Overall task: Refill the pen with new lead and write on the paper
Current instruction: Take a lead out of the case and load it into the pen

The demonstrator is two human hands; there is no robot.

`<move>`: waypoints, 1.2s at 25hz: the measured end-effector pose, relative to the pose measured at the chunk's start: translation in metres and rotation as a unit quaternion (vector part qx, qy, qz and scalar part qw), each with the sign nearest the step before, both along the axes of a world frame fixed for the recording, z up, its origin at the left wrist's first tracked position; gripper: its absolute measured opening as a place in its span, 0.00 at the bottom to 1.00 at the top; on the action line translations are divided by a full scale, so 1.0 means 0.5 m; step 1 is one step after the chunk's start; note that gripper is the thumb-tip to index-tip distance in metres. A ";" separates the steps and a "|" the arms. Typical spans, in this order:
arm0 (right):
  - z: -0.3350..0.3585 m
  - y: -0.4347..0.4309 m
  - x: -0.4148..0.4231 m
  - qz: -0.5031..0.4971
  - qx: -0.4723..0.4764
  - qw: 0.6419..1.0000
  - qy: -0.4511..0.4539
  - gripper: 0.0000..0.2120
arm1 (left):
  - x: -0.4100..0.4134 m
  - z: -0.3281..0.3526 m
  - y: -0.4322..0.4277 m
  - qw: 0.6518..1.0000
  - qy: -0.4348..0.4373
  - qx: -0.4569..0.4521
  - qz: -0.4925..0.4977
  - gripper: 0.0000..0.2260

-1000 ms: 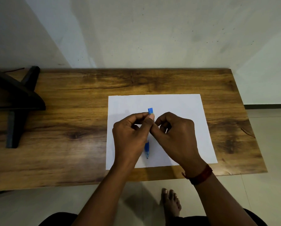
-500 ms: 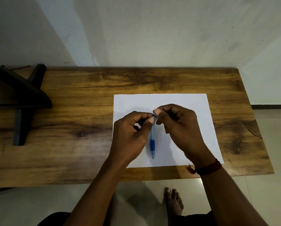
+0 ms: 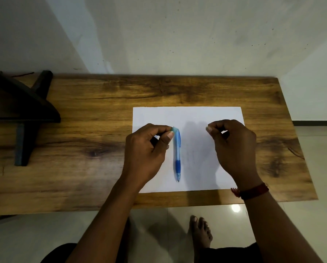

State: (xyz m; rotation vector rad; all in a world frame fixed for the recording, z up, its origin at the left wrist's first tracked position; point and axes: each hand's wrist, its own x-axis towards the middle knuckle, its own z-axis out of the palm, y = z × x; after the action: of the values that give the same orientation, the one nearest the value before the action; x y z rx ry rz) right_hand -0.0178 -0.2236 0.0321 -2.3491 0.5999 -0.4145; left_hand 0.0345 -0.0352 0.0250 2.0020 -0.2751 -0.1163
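Here, in the head view, we can read no brand, label or writing on anything; the paper [image 3: 189, 118] looks blank white, with only faint grey shadows on it. It is a flat, smooth rectangular sheet lying on the wooden table [image 3: 83, 141], whose top shows warm brown grain with dark knots. The pen [image 3: 177, 152] is a slim translucent blue plastic barrel with a darker blue grip near its point; it hangs roughly upright over the middle of the sheet, tip down toward us. Our left hand [image 3: 145, 150] grasps it by the top end, thumb and forefinger closed on the cap. Our right hand [image 3: 232, 147] sits apart to the right, over the sheet's right side, its thumb and forefinger pressed together; whether something thin is held between them we cannot tell. A dark red thread band [image 3: 253, 190] circles the right wrist. A black angular stand [image 3: 20, 111] rests at the table's left end.
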 end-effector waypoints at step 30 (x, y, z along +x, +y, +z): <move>0.026 0.096 0.054 0.019 0.555 0.828 0.075 0.06 | 0.022 -0.003 0.030 0.958 0.120 -0.219 0.138 0.19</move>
State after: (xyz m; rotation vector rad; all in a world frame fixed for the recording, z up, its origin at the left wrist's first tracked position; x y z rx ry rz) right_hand 0.0093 -0.1759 0.0450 -1.2530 0.6242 0.1525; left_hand 0.0454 -0.0200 0.0235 1.5470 0.1295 -0.1093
